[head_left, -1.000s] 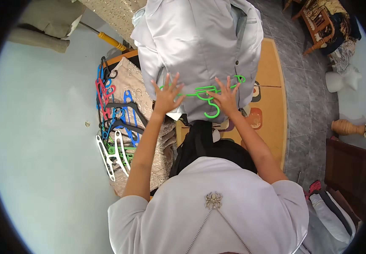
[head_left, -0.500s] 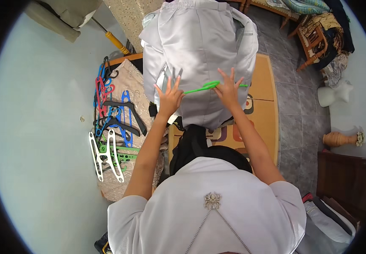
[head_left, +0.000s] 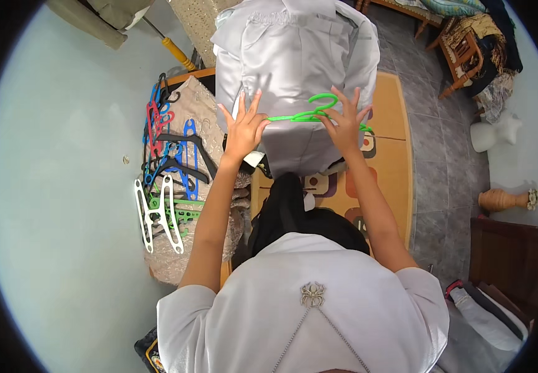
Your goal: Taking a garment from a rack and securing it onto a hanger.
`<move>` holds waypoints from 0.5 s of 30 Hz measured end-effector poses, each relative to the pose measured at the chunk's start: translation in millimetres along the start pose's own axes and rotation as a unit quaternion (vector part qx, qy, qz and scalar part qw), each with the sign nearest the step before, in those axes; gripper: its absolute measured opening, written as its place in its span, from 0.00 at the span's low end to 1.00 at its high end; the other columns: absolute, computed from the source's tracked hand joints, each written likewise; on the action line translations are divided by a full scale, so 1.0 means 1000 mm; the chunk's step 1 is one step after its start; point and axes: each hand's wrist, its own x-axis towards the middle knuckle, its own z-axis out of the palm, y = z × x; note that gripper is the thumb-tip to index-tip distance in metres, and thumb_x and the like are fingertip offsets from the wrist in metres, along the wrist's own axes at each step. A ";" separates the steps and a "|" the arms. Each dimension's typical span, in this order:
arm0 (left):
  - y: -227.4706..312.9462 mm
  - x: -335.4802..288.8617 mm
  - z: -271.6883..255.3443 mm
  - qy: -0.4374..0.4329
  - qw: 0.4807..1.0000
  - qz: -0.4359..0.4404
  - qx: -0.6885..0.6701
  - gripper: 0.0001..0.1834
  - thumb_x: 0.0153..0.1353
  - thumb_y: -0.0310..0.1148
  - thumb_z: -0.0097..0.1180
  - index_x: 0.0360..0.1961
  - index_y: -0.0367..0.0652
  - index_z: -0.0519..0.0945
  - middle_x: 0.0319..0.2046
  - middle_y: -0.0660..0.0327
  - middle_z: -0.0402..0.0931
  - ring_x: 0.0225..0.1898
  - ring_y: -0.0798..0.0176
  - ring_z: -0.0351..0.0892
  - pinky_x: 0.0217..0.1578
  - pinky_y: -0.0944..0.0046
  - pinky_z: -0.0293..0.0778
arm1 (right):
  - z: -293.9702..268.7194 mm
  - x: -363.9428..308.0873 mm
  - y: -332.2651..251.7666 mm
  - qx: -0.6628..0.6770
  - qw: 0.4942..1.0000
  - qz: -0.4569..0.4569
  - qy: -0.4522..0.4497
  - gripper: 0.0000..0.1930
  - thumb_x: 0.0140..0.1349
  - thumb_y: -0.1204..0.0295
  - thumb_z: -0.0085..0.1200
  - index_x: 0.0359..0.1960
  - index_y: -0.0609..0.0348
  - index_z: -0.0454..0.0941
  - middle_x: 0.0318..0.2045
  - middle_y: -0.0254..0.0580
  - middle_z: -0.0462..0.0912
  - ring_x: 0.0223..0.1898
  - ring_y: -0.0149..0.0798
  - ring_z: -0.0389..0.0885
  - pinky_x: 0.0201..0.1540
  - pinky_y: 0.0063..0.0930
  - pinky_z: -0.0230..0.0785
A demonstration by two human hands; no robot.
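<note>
- Hanger, green, spans both hands over the grey garment.
- Left hand pinches its left part, other fingers spread.
- Right hand pinches it near the hook, other fingers spread.

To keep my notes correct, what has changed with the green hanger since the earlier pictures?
The green hanger has turned over: its hook swung from the near side to the far side. The left hand and right hand still hold it. The white hanger stayed in place.
</note>
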 end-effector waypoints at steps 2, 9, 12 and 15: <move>0.004 -0.010 -0.007 0.002 1.000 0.001 -0.001 0.08 0.55 0.39 0.53 0.27 0.48 0.78 0.62 0.63 0.56 0.64 0.45 0.49 0.54 0.25 0.26 | -0.006 -0.006 -0.009 0.001 1.000 0.002 0.017 0.05 0.48 0.62 0.61 0.25 0.43 0.82 0.57 0.27 0.66 0.67 0.54 0.42 0.57 0.70 0.12; 0.026 -0.019 -0.034 0.044 0.998 0.041 -0.005 0.08 0.56 0.38 0.52 0.26 0.47 0.77 0.62 0.61 0.58 0.64 0.46 0.50 0.55 0.26 0.26 | -0.042 -0.022 -0.039 -0.005 0.999 -0.001 0.052 0.06 0.47 0.63 0.62 0.27 0.43 0.84 0.55 0.31 0.68 0.67 0.52 0.42 0.57 0.67 0.13; 0.036 -0.026 -0.049 0.063 0.997 0.055 -0.005 0.07 0.53 0.36 0.54 0.26 0.45 0.76 0.62 0.61 0.58 0.64 0.45 0.50 0.55 0.26 0.27 | -0.058 -0.028 -0.055 0.000 0.997 -0.015 0.075 0.05 0.47 0.62 0.62 0.26 0.43 0.84 0.55 0.29 0.68 0.67 0.52 0.42 0.57 0.68 0.12; 0.047 -0.031 -0.069 0.076 0.996 0.056 -0.011 0.07 0.52 0.36 0.56 0.25 0.45 0.75 0.62 0.61 0.57 0.64 0.44 0.50 0.54 0.25 0.28 | -0.071 -0.035 -0.072 0.004 0.996 -0.025 0.089 0.05 0.46 0.62 0.62 0.25 0.43 0.83 0.55 0.25 0.69 0.67 0.52 0.41 0.57 0.68 0.10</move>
